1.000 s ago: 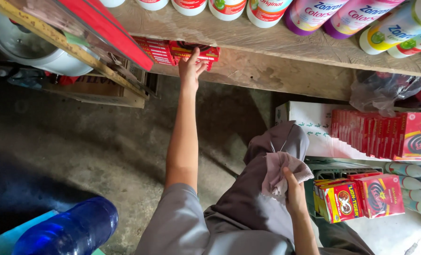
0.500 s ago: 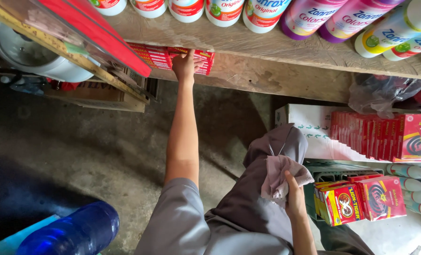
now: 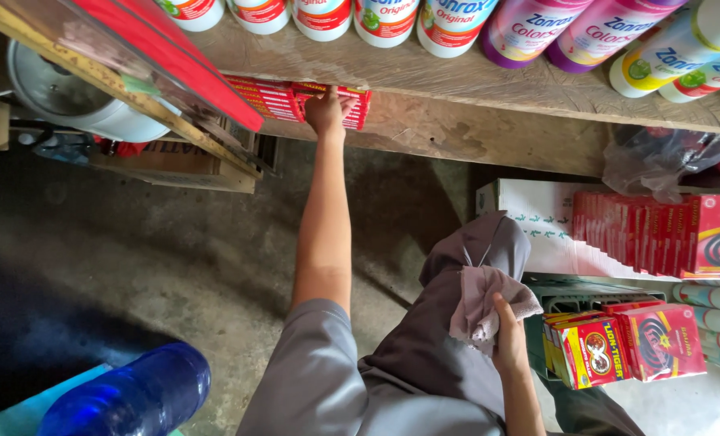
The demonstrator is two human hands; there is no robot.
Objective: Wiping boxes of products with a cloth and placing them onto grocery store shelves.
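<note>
A: Take the wooden shelf (image 3: 473,89) as the marker. What stands where?

B: On top of it, a row of bottles (image 3: 537,28), white and purple. Under its front edge, a run of flat red boxes (image 3: 295,101) stood on edge. Well below it to the right, another row of red boxes (image 3: 659,230) leans by a white carton (image 3: 537,222), and 2 or 3 loose ones (image 3: 626,347) lie on a green crate (image 3: 574,295).

A: And the hands?

B: The left hand (image 3: 328,109) is stretched up to the underside row, fingers pressed against the last box, grasping or pushing it, I cannot tell which. The right hand (image 3: 507,339), far below the shelf by the knee, is clenched on a pinkish cloth (image 3: 485,303).

A: How far along, then?

B: I'd judge the underside row mostly in place, with the stock beside the carton left to handle.
</note>
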